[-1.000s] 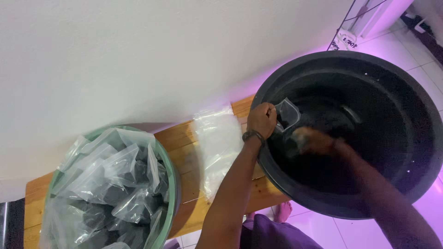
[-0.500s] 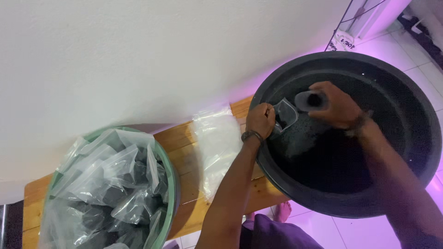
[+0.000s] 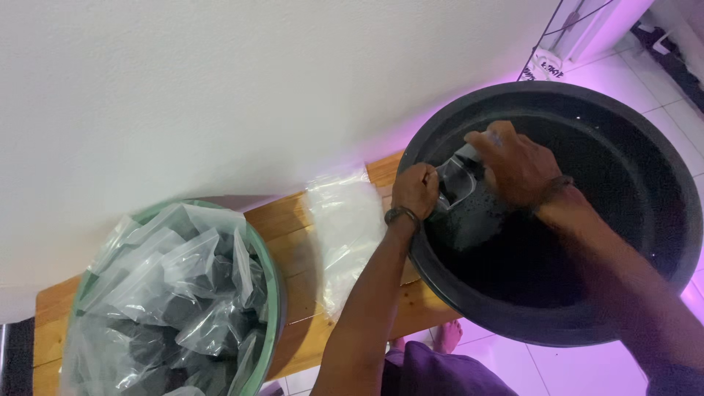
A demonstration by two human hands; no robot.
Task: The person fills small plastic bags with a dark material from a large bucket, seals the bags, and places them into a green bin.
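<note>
I see the white wall [image 3: 220, 88] filling the upper view, with a wooden bench [image 3: 293, 235] below it. A big black tub [image 3: 660, 242] sits at the bench's right end; a green basin [image 3: 273, 293] heaped with filled clear bags [image 3: 169, 293] sits at its left. A stack of empty clear bags [image 3: 345, 227] lies between them. Inside the tub, my left hand [image 3: 414, 191] is closed on the edge of a small clear bag [image 3: 458, 187], while my right hand [image 3: 517, 165] curls over its mouth, gripping it.
</note>
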